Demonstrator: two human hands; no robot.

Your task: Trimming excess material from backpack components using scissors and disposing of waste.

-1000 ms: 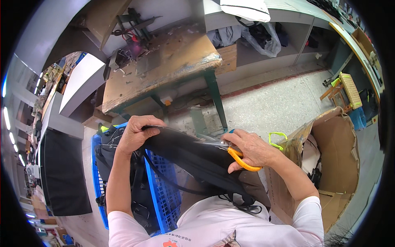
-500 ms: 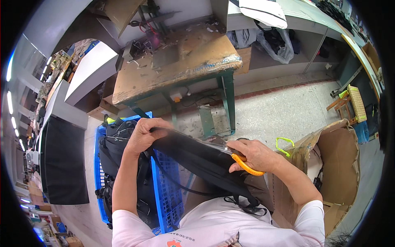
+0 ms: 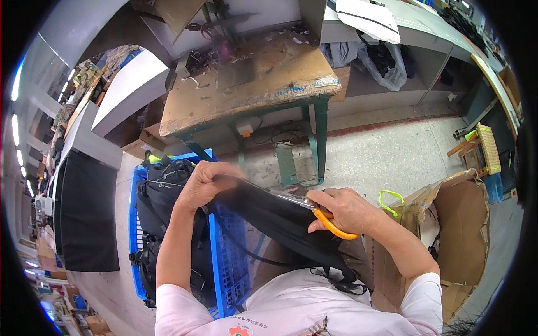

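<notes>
A piece of black fabric (image 3: pixel 280 224) with thin straps at its lower end stretches over my lap. My left hand (image 3: pixel 208 182) is closed on its upper left end, the fingertips slightly blurred. In my right hand (image 3: pixel 344 210) is a pair of scissors (image 3: pixel 335 225) with orange handles; fingers wrap round the grips. The metal blades point left and lie along the fabric's upper edge. Whether the blades are parted is hard to make out. A black strap (image 3: pixel 238 243) hangs in a loop below the fabric.
Left of my lap stands a blue plastic crate (image 3: pixel 216 269) full of black bags (image 3: pixel 168 187). To the right is an open cardboard box (image 3: pixel 462 224) with a neon-yellow loop (image 3: pixel 391 203) at its edge. Ahead stands a worn wooden table (image 3: pixel 252 89) on green legs. A small stool (image 3: pixel 483 150) is farther right.
The scissors and both hands have barely shifted against the fabric. The view has tilted slightly, so the table and crate sit a little lower and farther right.
</notes>
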